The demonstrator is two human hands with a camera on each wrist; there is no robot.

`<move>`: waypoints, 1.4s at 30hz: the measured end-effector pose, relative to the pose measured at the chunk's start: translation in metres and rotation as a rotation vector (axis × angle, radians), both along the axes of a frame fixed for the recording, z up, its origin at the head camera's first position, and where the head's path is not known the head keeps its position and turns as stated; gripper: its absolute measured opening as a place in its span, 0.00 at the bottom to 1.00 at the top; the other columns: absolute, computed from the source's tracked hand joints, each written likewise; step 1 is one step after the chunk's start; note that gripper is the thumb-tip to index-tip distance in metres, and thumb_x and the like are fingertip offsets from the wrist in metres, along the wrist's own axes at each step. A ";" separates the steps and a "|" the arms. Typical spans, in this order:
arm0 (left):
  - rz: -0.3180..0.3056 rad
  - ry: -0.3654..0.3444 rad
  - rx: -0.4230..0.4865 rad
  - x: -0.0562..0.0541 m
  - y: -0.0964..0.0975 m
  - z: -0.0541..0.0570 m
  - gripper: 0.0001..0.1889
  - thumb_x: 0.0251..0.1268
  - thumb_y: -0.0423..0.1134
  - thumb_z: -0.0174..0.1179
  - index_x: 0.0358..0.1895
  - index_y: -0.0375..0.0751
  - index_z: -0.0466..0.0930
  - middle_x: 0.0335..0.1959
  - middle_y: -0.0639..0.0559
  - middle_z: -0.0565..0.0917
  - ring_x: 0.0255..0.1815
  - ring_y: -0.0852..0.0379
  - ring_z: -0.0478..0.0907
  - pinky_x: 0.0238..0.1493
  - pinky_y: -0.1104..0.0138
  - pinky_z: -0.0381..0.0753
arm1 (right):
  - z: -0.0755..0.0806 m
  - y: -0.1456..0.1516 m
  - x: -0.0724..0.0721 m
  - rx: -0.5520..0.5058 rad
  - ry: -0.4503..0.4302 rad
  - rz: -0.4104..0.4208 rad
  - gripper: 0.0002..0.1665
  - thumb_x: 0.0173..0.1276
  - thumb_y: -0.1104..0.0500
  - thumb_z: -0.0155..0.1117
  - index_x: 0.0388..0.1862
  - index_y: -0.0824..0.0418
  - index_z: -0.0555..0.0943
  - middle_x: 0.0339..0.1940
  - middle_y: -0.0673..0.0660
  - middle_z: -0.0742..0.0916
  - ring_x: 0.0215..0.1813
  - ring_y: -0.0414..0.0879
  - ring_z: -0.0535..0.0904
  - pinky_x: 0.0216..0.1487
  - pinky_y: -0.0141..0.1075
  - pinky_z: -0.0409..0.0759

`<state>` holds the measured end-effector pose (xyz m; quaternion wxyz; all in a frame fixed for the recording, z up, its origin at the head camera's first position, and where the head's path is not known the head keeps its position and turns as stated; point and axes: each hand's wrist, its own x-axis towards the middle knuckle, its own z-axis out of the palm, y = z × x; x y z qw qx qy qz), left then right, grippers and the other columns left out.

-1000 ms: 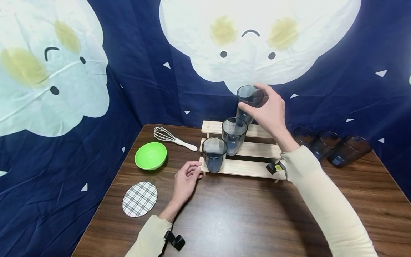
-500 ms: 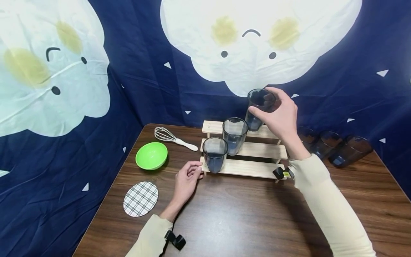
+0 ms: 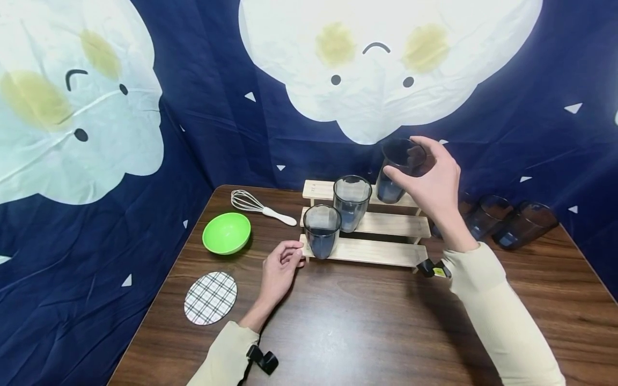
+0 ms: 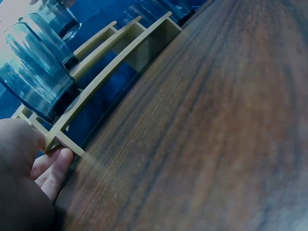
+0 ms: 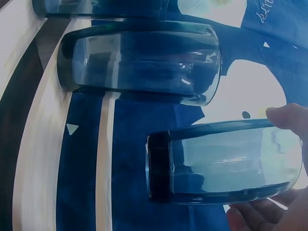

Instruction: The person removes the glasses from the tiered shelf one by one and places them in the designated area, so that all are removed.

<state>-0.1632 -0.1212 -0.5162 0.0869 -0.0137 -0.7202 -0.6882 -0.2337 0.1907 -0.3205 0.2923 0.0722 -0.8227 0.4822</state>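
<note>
A three-step wooden rack (image 3: 381,252) stands on the table. My right hand (image 3: 436,182) grips a dark tinted glass (image 3: 392,185) near its rim, thumb in front and fingers behind. That glass is upright over the top step; in the right wrist view a gap shows between its base (image 5: 159,168) and the step's edge. A second glass (image 3: 350,209) stands toward the left of the middle step, and a third glass (image 3: 321,241) at the left of the lowest step. My left hand (image 3: 280,271) holds the rack's front left end, its fingertips (image 4: 62,159) curled at the leg.
More tinted glasses (image 3: 526,225) stand at the table's back right, one partly hidden behind my right wrist. At the left are a white whisk (image 3: 277,215), a green bowl (image 3: 227,234) and a round checked mat (image 3: 211,298). A blue cloud-print cloth (image 3: 217,134) hangs behind the table.
My right hand has carried its glass rightward and a little lower along the top step. My left hand and the two standing glasses have stayed put.
</note>
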 end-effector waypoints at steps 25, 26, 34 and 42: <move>0.001 0.003 0.002 0.000 0.000 0.000 0.08 0.80 0.23 0.63 0.55 0.27 0.86 0.45 0.32 0.91 0.43 0.55 0.91 0.47 0.66 0.98 | -0.018 0.018 0.041 -0.040 0.071 -0.032 0.44 0.51 0.63 0.94 0.69 0.55 0.88 0.46 0.46 0.89 0.48 0.36 0.83 0.48 0.24 0.79; 0.001 0.002 -0.001 0.000 0.000 0.000 0.08 0.80 0.23 0.63 0.55 0.27 0.86 0.45 0.32 0.91 0.43 0.54 0.91 0.47 0.65 0.98 | -0.019 0.018 0.043 -0.041 0.070 -0.032 0.44 0.51 0.63 0.94 0.69 0.55 0.88 0.46 0.45 0.89 0.48 0.36 0.83 0.48 0.24 0.80; -0.005 0.008 -0.003 0.001 0.000 0.000 0.08 0.80 0.24 0.64 0.55 0.27 0.86 0.45 0.32 0.91 0.43 0.54 0.91 0.47 0.66 0.98 | -0.018 0.026 0.061 -0.047 0.067 -0.028 0.44 0.50 0.68 0.92 0.69 0.54 0.88 0.47 0.50 0.90 0.48 0.38 0.85 0.48 0.21 0.82; 0.003 -0.008 -0.006 0.000 -0.001 0.000 0.08 0.80 0.24 0.64 0.55 0.27 0.86 0.46 0.33 0.91 0.45 0.52 0.92 0.47 0.67 0.97 | -0.020 0.037 0.071 -0.065 0.061 -0.016 0.46 0.49 0.73 0.91 0.69 0.54 0.88 0.47 0.46 0.91 0.48 0.38 0.87 0.48 0.20 0.85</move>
